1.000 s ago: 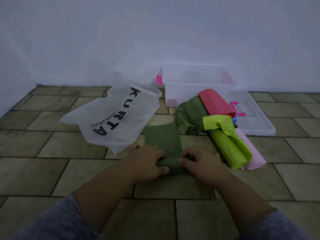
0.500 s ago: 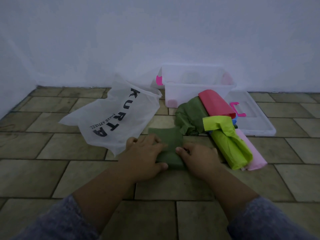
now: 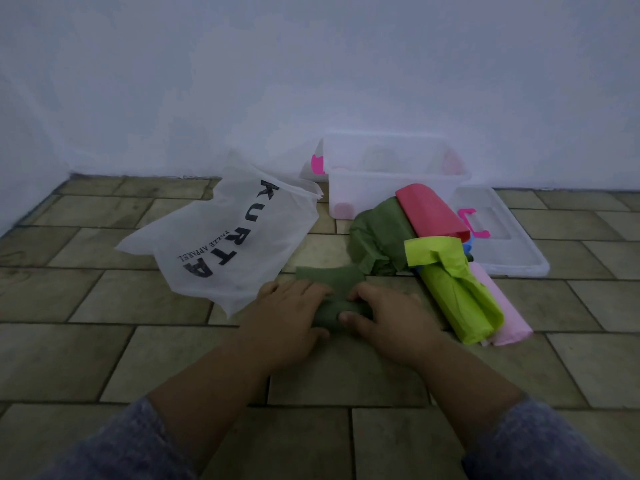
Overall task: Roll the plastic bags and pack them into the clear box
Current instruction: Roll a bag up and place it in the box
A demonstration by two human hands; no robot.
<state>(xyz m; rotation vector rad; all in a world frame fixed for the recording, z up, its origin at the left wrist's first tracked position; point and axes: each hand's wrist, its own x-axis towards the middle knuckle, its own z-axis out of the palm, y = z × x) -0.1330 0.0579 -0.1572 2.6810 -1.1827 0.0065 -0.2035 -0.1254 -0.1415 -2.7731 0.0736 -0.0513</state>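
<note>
Here the dark green bag (image 3: 330, 277) lies on the tiled floor (image 3: 104, 358) directly in front of the person, with its near end wound into a roll. The left hand (image 3: 291, 311) and the right hand (image 3: 393, 318) each grip one end of that roll, fingers curled over the top and thumbs at the near side. Compared with a second ago, the roll has travelled away from the person and the flat strip ahead of it has shrunk to a short flap. Rolling of this bag therefore appears nearly finished; packing has not begun.

Just beyond on the right lie a crumpled green bag (image 3: 377, 237), a red bag (image 3: 429, 213), a lime bag (image 3: 453, 289) and a pink bag (image 3: 498, 306), touching one another. Behind them the clear box (image 3: 394, 181) stands against the wall, its lid (image 3: 512, 244) flat beside it.

On the left, a white bag (image 3: 225, 244) carries "KURTA" in large black capitals. A smaller line below it ends in "APPAREL"; its first word is too small to read reliably.
</note>
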